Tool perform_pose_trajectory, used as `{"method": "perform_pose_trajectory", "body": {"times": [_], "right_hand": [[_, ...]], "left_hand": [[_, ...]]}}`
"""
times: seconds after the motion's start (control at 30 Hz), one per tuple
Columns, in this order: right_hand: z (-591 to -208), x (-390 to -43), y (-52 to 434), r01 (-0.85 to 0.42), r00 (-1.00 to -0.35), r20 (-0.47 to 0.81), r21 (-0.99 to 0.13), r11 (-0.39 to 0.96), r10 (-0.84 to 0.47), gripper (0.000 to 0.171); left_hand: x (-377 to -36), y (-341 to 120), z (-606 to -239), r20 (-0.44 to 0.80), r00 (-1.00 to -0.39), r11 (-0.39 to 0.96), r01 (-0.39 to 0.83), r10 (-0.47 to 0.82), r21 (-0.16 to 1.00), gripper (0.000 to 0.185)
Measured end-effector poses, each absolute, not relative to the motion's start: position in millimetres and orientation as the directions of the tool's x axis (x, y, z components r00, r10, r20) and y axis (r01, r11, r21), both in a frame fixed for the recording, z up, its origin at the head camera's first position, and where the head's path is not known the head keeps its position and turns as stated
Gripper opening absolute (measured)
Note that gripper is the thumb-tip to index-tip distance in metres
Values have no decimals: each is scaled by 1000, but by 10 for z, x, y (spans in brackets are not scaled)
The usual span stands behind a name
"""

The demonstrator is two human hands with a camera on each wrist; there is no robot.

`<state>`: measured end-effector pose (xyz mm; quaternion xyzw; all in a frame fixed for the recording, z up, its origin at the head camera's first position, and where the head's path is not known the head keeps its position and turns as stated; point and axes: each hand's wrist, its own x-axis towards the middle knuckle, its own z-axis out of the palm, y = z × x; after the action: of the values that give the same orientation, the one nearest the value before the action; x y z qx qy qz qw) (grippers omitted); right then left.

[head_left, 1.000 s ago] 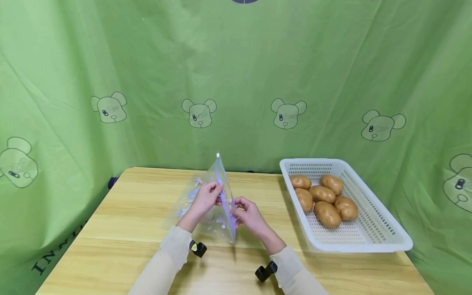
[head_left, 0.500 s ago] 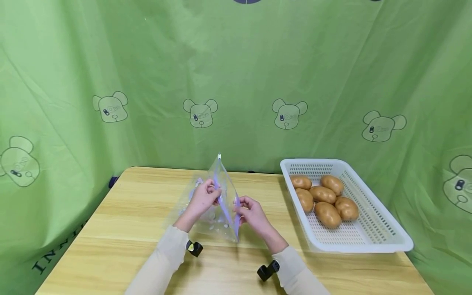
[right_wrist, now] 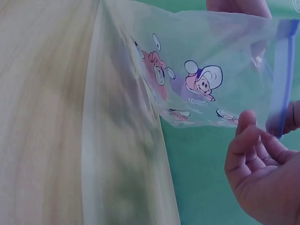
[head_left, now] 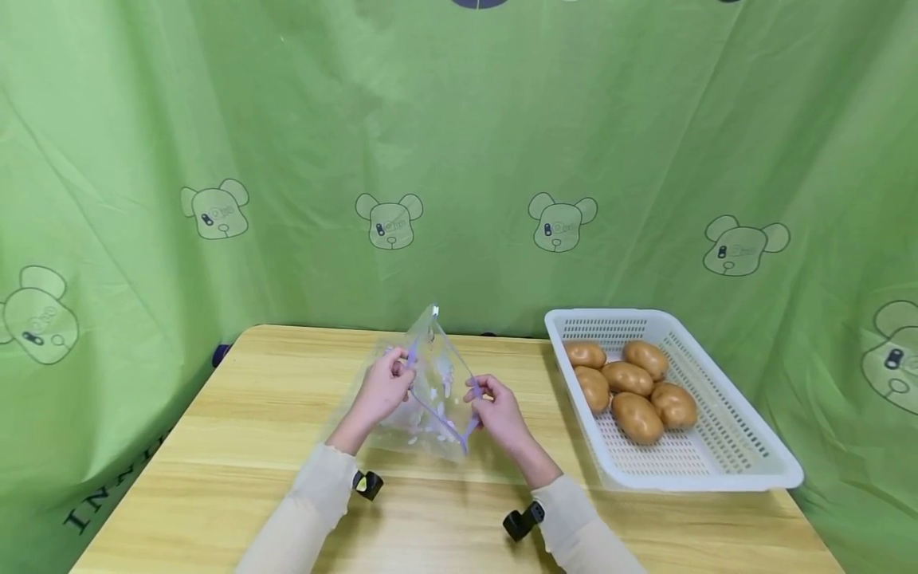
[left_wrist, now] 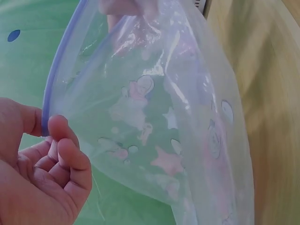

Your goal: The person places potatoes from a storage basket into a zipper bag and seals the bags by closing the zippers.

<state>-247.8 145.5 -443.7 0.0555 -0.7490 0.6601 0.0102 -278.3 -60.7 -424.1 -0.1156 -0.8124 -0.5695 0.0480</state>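
Clear zip bag (head_left: pixel 430 391) held above the counter (head_left: pixel 237 446), mouth pulled apart. Left hand (head_left: pixel 383 387) pinching the blue rim at 9 o'clock, right hand (head_left: pixel 495 406) pinching it at 3 o'clock. White basket (head_left: pixel 717 454) of potatoes (head_left: pixel 631 387) farther toward 3 o'clock.

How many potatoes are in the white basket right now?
6, all in the far half of the white basket: back left, back right, middle, left, front, right. None looks hidden.
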Motion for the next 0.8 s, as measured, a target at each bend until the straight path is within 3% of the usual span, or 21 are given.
{"method": "perform_pose_trajectory", "body": {"times": [0.23,0.37,0.8], "right_hand": [[-4565,-2618,1456,-106,-993,114,-978,179,35,12],[-4562,-2654,1469,-109,-991,123,-971,211,55,18],[-4462,-2726,1580,-104,-992,116,-976,190,57,11]], "left_hand": [[-2736,-615,-4209,219,-962,317,262,165,912,9],[-2711,-619,-4192,225,-961,315,267,162,911,5],[-2652,-738,-4070,221,-972,422,232,75,876,13]]}}
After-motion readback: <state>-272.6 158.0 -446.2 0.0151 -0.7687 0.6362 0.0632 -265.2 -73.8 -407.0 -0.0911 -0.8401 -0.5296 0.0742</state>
